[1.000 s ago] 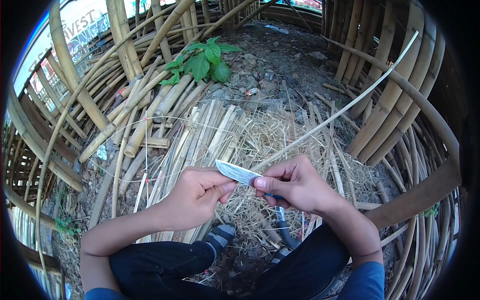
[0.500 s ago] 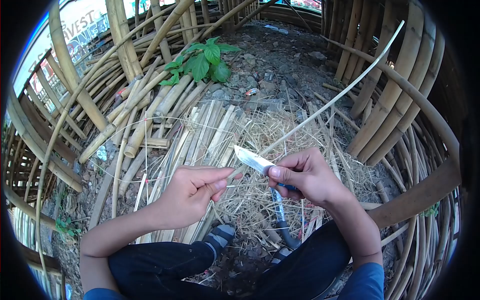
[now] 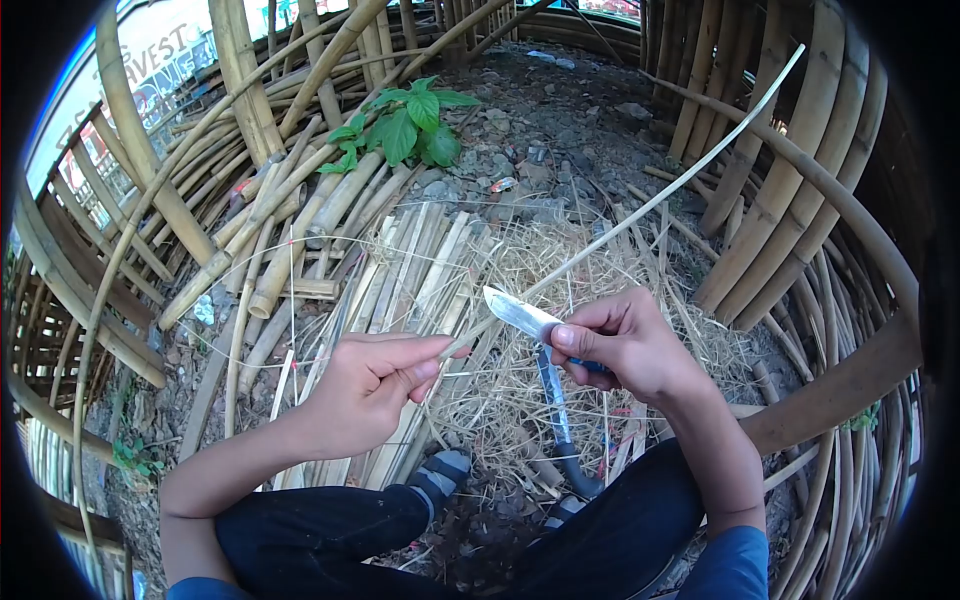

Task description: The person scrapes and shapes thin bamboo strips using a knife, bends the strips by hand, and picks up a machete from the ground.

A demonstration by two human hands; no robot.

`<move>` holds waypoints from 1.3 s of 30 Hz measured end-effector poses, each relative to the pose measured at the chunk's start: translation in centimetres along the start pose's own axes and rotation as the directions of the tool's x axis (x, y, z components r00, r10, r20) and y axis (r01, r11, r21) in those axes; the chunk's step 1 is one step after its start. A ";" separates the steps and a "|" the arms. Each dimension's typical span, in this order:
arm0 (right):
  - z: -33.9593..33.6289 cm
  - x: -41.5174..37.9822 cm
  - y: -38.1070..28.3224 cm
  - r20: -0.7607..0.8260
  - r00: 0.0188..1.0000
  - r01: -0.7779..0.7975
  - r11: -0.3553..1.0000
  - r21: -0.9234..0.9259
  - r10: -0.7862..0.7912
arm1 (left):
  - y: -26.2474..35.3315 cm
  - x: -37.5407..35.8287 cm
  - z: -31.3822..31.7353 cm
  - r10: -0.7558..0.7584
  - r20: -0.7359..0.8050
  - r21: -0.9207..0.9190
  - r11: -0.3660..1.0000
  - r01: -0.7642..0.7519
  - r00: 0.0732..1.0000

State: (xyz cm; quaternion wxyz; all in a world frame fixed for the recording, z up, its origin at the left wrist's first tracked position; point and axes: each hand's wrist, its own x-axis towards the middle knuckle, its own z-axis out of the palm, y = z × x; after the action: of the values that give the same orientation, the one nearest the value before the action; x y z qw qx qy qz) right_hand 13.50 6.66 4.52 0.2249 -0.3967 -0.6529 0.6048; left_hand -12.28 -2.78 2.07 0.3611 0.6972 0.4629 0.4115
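Observation:
A long thin bamboo strip [image 3: 655, 200] slants from my left hand up to the upper right. My left hand [image 3: 370, 393] is closed, pinching the strip's lower end between thumb and fingers. My right hand [image 3: 630, 345] is closed round the blue handle of a knife [image 3: 518, 314]. The knife's blade points up and left and lies against the strip, a short way from my left fingertips. The exact contact of blade and strip is hard to make out.
Split bamboo slats [image 3: 410, 262] and shavings [image 3: 560, 250] cover the ground ahead. A larger blade with a dark handle [image 3: 572, 465] lies between my legs. A leafy plant [image 3: 410, 125] grows beyond, with bamboo poles [image 3: 790, 190] at both sides.
My left hand has shifted slightly left, and my right hand with the knife slightly right, so the gap between them is wider. The strip has moved a little with them.

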 end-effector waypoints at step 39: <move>0.2 0.3 0.8 0.038 0.999 -0.038 0.999 0.036 0.037 | -1.2 -0.7 0.7 0.022 0.043 0.120 0.992 -0.027 0.999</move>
State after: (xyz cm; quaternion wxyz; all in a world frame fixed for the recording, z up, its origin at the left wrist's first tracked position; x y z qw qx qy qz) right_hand 13.40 6.75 3.62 0.2085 -0.3932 -0.6382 0.6282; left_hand -12.21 -3.19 0.51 0.3228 0.7317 0.4705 0.3728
